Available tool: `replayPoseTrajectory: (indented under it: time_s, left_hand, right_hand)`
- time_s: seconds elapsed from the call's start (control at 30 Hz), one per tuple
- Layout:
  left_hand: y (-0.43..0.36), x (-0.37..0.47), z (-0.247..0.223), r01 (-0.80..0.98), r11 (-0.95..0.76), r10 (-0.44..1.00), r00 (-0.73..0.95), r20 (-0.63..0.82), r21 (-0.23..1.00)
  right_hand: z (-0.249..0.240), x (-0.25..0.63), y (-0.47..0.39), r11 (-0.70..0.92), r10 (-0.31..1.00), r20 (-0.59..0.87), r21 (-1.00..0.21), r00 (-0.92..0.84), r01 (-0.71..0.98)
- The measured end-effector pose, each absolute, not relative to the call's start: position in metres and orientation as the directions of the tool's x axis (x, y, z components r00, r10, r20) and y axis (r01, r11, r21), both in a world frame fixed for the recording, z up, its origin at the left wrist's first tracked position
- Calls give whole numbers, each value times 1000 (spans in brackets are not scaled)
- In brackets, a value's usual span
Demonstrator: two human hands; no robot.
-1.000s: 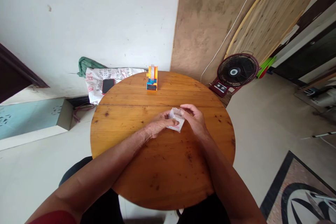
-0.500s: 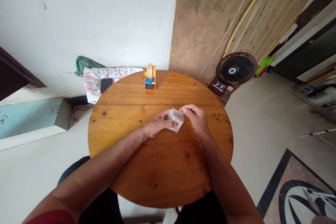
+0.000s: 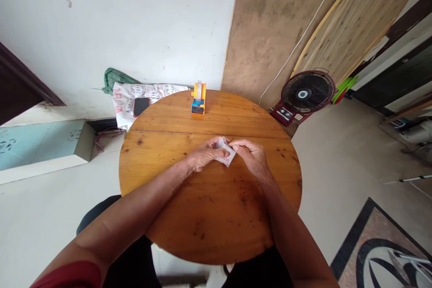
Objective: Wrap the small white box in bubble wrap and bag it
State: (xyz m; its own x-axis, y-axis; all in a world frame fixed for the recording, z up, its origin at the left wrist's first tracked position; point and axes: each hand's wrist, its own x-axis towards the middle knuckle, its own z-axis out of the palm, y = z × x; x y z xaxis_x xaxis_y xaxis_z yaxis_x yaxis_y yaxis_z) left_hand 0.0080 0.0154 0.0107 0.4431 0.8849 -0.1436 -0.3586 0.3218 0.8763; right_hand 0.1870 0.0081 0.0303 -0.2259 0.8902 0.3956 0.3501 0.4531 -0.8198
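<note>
Beneath my hands spreads a round, varnished brown wooden table, with an orange-and-blue plastic tape dispenser standing beyond them. My left hand grips a small, whitish, plastic-wrapped box, thumb across its face, seemingly to steady it while my right hand pinches its nearest edge.

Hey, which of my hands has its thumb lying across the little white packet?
Your left hand: its thumb lies over the face of the white packet, whereas the right hand is only at the packet's upper right edge.
</note>
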Motion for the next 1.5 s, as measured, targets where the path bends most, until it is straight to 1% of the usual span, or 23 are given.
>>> replayPoseTrajectory:
  time_s: [0.1, 0.17, 0.3, 0.4, 0.47, 0.53, 0.63, 0.73, 0.8, 0.87, 0.93, 1.0, 1.07, 1.13, 1.2, 1.3, 1.4, 1.5]
  left_hand:
    - [16, 7, 10, -394, 341, 888, 433, -155, 853]
    - [17, 6, 8, -412, 355, 886, 436, -160, 840]
    - [19, 6, 5, -438, 369, 882, 443, -160, 819]
    - [21, 4, 5, -461, 399, 881, 432, -192, 793]
    - [22, 2, 6, -479, 436, 870, 442, -219, 762]
    - [23, -1, 8, -494, 484, 844, 481, -236, 722]
    - [25, -4, 10, -511, 518, 821, 522, -231, 686]
    - [26, -5, 9, -532, 514, 826, 517, -222, 673]
    - [26, -5, 9, -551, 509, 834, 505, -221, 662]
    - [27, -6, 8, -578, 477, 856, 476, -201, 662]
    - [26, -7, 10, -599, 442, 875, 452, -174, 668]
    - [25, -8, 13, -606, 420, 883, 445, -149, 676]
    - [24, -9, 16, -603, 398, 884, 454, -113, 691]
    - [22, -9, 18, -603, 368, 887, 457, -71, 708]
    - [21, -8, 19, -602, 345, 890, 454, -47, 720]
    - [20, -6, 17, -602, 327, 887, 462, -16, 728]
    - [20, -6, 15, -613, 304, 889, 458, 15, 729]
    - [20, -6, 15, -611, 303, 896, 443, -1, 731]
  right_hand:
    - [30, 186, 8, 528, 849, 450, -746, -278, 406]
    - [30, 186, 7, 580, 815, 490, -673, -311, 459]
    - [28, 185, 5, 672, 732, 558, -497, -392, 548]
    - [27, 185, 4, 719, 664, 596, -342, -452, 605]
    - [26, 183, 2, 725, 637, 591, -238, -496, 647]
    - [25, 181, 2, 709, 635, 568, -160, -524, 687]
    - [23, 176, 2, 666, 650, 547, -74, -528, 742]
    - [23, 172, 2, 648, 644, 546, -16, -536, 762]
    - [24, 171, -1, 675, 620, 554, -17, -555, 738]
    - [26, 171, -5, 720, 593, 596, -89, -542, 689]
    - [27, 173, -8, 740, 591, 677, -240, -438, 628]
    - [28, 177, -8, 715, 626, 735, -409, -259, 567]
    - [28, 180, -6, 668, 684, 716, -536, -142, 517]
    - [27, 180, -4, 627, 745, 650, -604, -152, 491]
    - [26, 178, -3, 613, 777, 587, -622, -227, 487]
    - [24, 172, -5, 608, 787, 541, -599, -297, 521]
    - [22, 170, -6, 597, 791, 537, -570, -294, 564]
    - [22, 171, -5, 617, 768, 568, -534, -295, 577]
